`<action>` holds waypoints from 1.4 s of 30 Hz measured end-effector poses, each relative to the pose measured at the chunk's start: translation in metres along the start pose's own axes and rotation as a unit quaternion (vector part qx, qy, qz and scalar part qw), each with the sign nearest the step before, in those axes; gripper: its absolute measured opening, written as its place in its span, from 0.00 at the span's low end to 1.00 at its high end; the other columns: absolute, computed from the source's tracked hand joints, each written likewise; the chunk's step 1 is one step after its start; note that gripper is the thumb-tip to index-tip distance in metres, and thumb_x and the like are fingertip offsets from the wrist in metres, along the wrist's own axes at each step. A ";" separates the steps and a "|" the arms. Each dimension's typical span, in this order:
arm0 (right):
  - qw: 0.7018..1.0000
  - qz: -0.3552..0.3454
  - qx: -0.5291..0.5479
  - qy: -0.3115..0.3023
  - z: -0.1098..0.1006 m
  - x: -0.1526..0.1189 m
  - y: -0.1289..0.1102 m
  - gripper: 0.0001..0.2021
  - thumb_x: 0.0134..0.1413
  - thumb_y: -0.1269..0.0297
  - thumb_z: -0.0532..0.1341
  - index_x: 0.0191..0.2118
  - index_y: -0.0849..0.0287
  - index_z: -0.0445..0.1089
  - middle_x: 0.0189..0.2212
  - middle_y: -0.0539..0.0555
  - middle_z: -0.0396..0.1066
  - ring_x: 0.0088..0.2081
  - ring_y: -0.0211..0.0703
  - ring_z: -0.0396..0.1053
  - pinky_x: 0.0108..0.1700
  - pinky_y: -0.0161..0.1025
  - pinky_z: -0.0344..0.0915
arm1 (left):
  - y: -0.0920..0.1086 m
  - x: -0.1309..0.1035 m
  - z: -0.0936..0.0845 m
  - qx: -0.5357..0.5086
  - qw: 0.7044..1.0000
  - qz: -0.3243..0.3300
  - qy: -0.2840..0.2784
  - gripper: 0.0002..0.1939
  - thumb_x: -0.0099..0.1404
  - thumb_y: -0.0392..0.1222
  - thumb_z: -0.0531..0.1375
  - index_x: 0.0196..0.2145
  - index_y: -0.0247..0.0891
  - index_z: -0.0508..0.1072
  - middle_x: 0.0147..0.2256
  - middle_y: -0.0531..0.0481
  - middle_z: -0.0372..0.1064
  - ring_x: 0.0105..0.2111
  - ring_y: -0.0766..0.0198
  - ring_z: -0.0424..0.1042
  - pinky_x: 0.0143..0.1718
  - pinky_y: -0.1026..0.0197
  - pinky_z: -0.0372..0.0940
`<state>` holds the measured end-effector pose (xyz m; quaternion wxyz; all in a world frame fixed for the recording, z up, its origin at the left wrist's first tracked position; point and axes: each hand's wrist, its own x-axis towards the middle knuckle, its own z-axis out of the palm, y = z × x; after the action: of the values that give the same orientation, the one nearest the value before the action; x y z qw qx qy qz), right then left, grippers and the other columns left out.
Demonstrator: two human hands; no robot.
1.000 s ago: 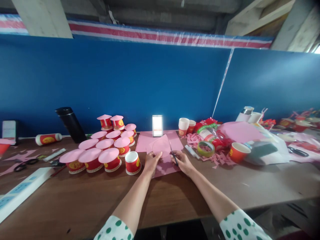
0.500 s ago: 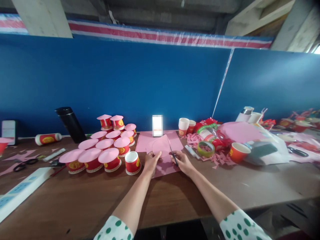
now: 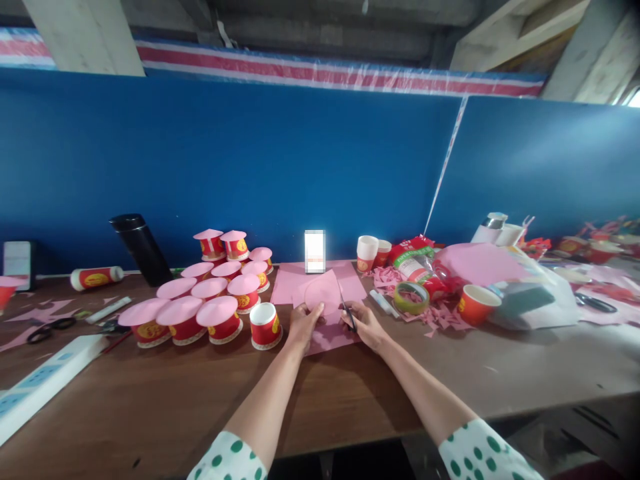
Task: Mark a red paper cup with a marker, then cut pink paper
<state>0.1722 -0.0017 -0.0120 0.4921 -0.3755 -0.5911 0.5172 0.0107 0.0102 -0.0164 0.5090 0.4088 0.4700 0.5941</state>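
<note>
At the middle of the table, my left hand (image 3: 304, 325) pinches the lower left edge of a pink paper piece (image 3: 323, 292) that bears a faint round outline. My right hand (image 3: 365, 325) is closed around the dark handles of the scissors (image 3: 349, 316), whose blades point up along the paper's right side. Larger pink sheets (image 3: 287, 283) lie beneath and behind the piece. Left of my left hand is an uncovered red cup (image 3: 266, 327). Several red cups with pink paper tops (image 3: 218, 311) stand beyond it.
A black bottle (image 3: 141, 250) and a white power strip (image 3: 43, 383) are at the left. To the right are a tape roll (image 3: 411, 298), pink scraps (image 3: 445, 317), a red cup (image 3: 479, 305) and plastic bags. A blue partition (image 3: 300, 153) rises behind.
The scissors and my right hand have shifted very slightly at the paper's right edge. My left hand stays almost in place.
</note>
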 end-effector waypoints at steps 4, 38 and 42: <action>1.000 0.003 0.001 -0.003 0.000 -0.001 -0.003 0.22 0.40 0.52 0.65 0.40 0.62 0.66 0.21 0.48 0.67 0.21 0.34 0.64 0.21 0.30 0.59 | 0.000 -0.001 0.000 0.014 1.000 -0.001 0.013 0.18 0.45 0.51 0.65 0.23 0.32 0.70 0.15 0.52 0.66 0.17 0.68 0.65 0.18 0.67 0.58; 0.999 0.025 -0.001 0.024 0.004 -0.001 -0.005 0.21 0.39 0.54 0.65 0.38 0.63 0.67 0.18 0.46 0.64 0.17 0.31 0.60 0.18 0.29 0.56 | 0.001 -0.002 0.000 -0.019 1.000 0.011 0.008 0.17 0.44 0.50 0.65 0.23 0.32 0.70 0.16 0.53 0.65 0.17 0.68 0.65 0.20 0.67 0.59; 0.999 0.032 -0.008 -0.004 0.003 -0.001 -0.006 0.23 0.39 0.54 0.66 0.40 0.62 0.67 0.20 0.46 0.64 0.17 0.31 0.61 0.18 0.29 0.56 | 0.000 -0.001 0.000 -0.029 0.999 0.006 0.014 0.17 0.45 0.50 0.65 0.23 0.32 0.69 0.15 0.53 0.64 0.17 0.69 0.64 0.20 0.67 0.59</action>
<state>0.1700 -0.0042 -0.0067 0.4701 -0.3958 -0.5851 0.5291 0.0108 0.0090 -0.0169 0.5103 0.3886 0.4574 0.6159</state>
